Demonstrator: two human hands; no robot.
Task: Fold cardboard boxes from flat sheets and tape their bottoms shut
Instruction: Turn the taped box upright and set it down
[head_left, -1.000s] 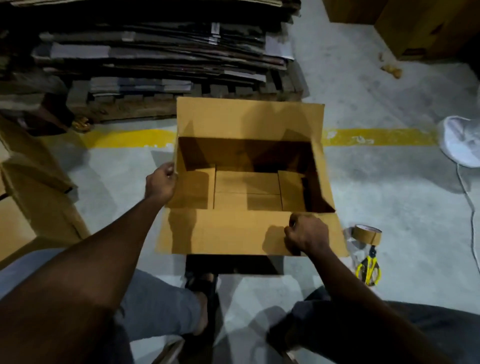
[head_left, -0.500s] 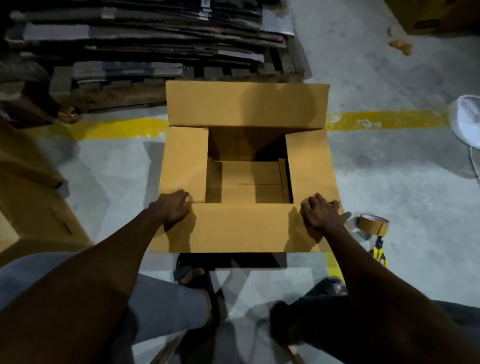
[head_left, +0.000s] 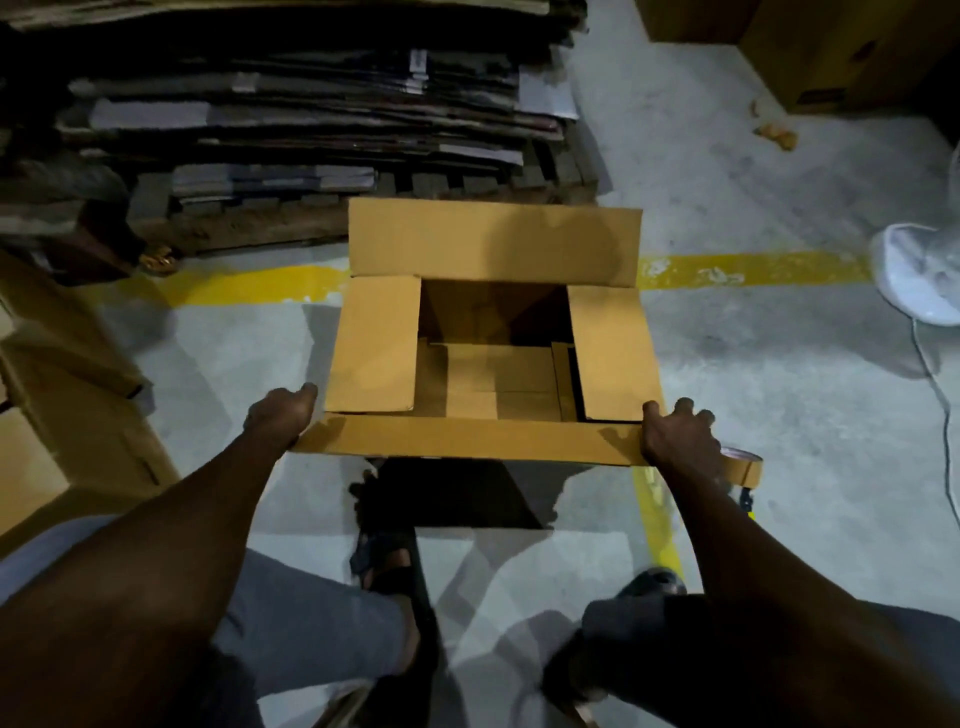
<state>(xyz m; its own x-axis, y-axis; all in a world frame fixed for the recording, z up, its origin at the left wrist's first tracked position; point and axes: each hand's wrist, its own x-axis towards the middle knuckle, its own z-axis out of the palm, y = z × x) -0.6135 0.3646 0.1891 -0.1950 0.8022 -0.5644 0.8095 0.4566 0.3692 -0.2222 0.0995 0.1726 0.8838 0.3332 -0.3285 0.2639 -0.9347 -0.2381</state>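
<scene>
moved outward: left hand (head_left: 280, 423), right hand (head_left: 675, 436) | holding near flap (head_left: 467, 440) ends

The cardboard box (head_left: 493, 244) is seen in plain yellow-brown (the tape roll (head_left: 748, 470) likewise); the grey concrete floor (head_left: 753, 389) is crossed by yellow painted stripes (head_left: 753, 269).

The box (head_left: 493, 244) sits on the floor (head_left: 779, 389) before the person, left hand (head_left: 278, 421) holding its near flap's left end and right hand (head_left: 675, 434) the right end, flat sheets (head_left: 311, 114) stacked behind it, tape roll (head_left: 748, 470) just right of that hand, perhaps a fan (head_left: 919, 275) farther right.
</scene>
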